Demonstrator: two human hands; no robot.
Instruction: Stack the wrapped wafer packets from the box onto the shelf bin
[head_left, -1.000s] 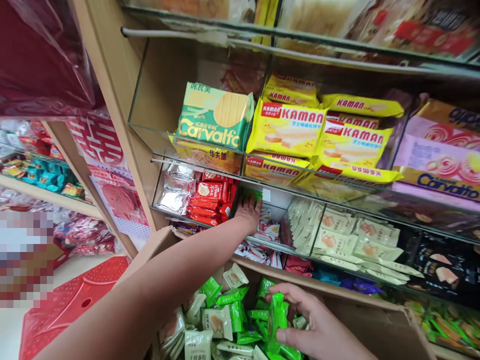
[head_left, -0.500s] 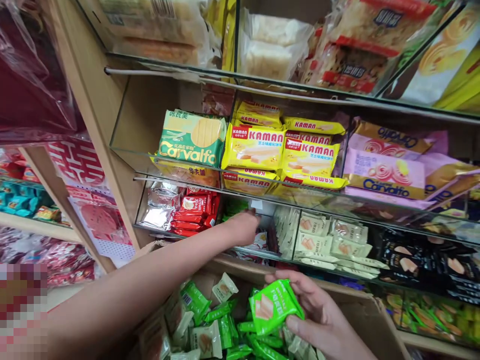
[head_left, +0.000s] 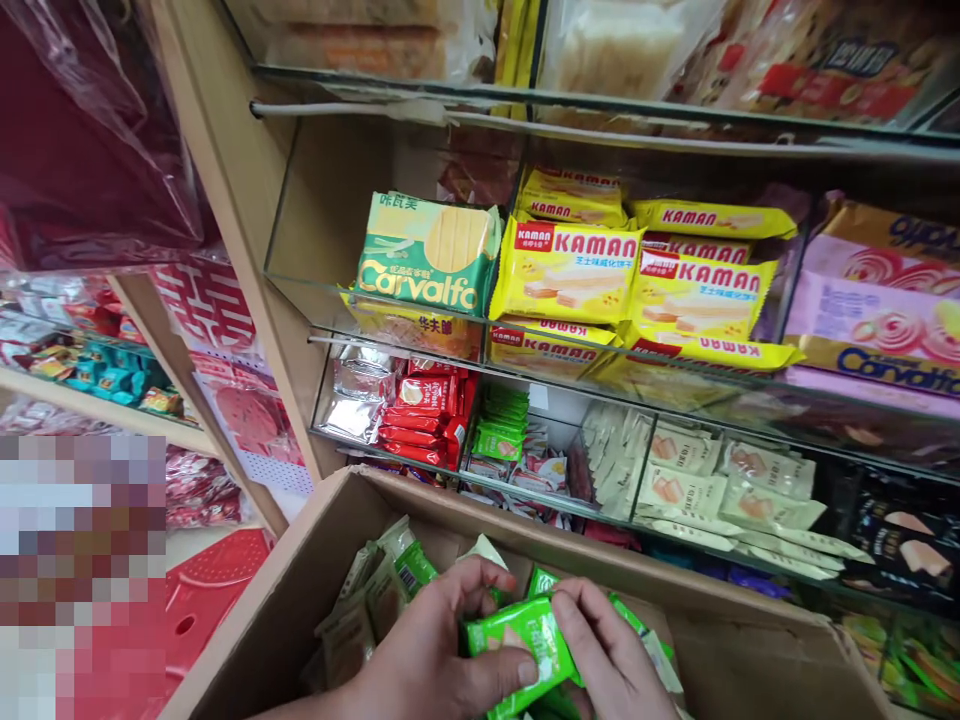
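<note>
Over the open cardboard box (head_left: 334, 525), both hands are on a green snack packet (head_left: 525, 650). My left hand (head_left: 450, 650) grips its left side, thumb across the front. My right hand (head_left: 611, 650) pinches its right upper edge. Beneath them in the box lie more green packets and pale cream packets (head_left: 349, 640). On the lowest glass shelf, a short stack of green packets (head_left: 502, 425) stands between red packets (head_left: 424, 410) and pale packets (head_left: 682, 470).
Above are yellow KAMAN packs (head_left: 566, 270), a green Carvalfo pack (head_left: 427, 250) and purple packs (head_left: 877, 300). The glass shelf edge (head_left: 570, 385) runs close behind the box. A red perforated plastic item (head_left: 217, 600) is at lower left.
My left hand has come back from the lower shelf to the packet that my right hand held. The green stack on the shelf is now uncovered. The view has shifted left.
</note>
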